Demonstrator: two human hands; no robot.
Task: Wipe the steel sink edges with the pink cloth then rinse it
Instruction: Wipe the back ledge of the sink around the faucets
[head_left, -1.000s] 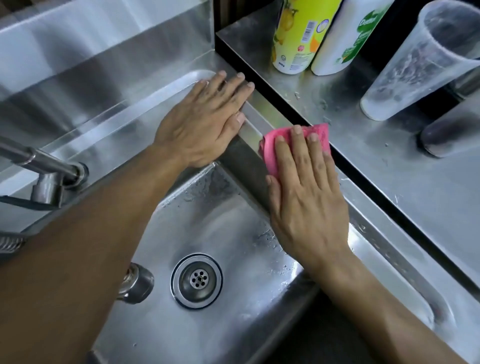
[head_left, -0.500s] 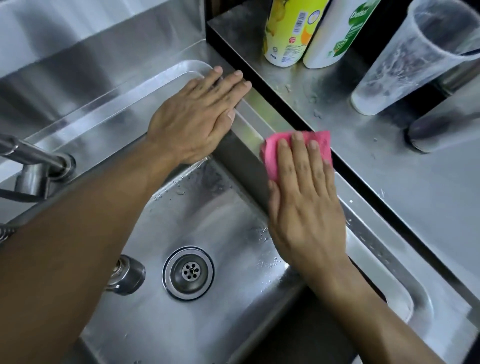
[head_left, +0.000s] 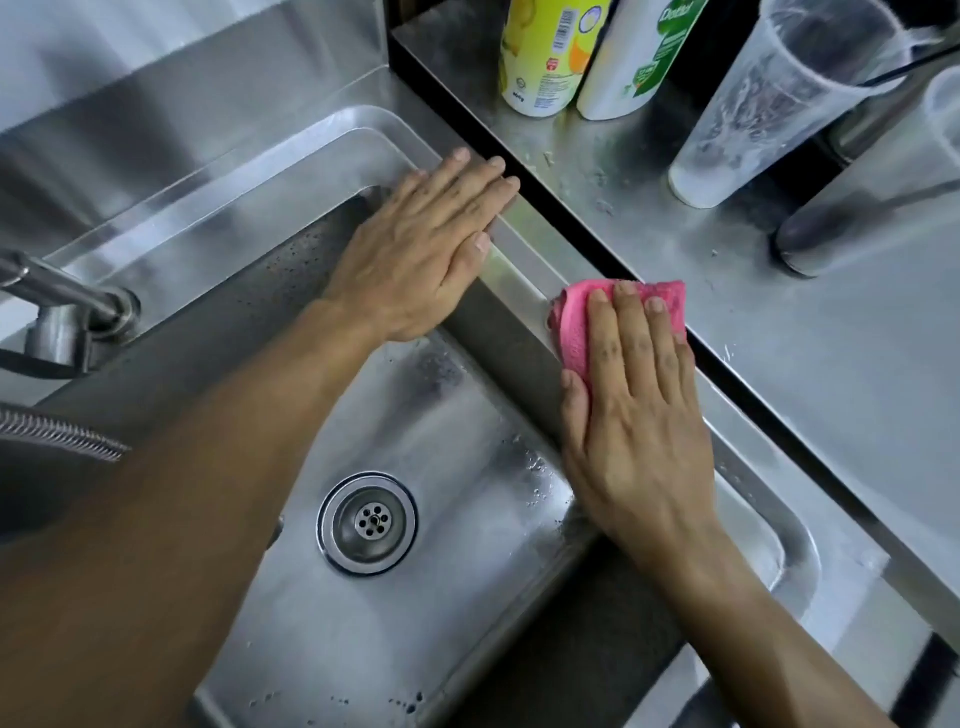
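Note:
The steel sink (head_left: 524, 265) fills the middle of the view, with a round drain (head_left: 367, 522) in its wet basin. My right hand (head_left: 634, 421) lies flat with straight fingers on the folded pink cloth (head_left: 571, 325), pressing it onto the sink's right edge. Most of the cloth is under my fingers. My left hand (head_left: 431, 249) rests flat, fingers together, on the far right corner of the rim, holding nothing.
A faucet (head_left: 62, 306) with a coiled hose (head_left: 62, 434) stands at the left. On the steel counter (head_left: 831, 374) to the right stand a yellow bottle (head_left: 550, 52), a white bottle (head_left: 634, 57) and a clear plastic cup (head_left: 769, 104).
My right hand has slid the pink cloth a little toward me along the right edge, away from the left hand. The left hand stays on the corner.

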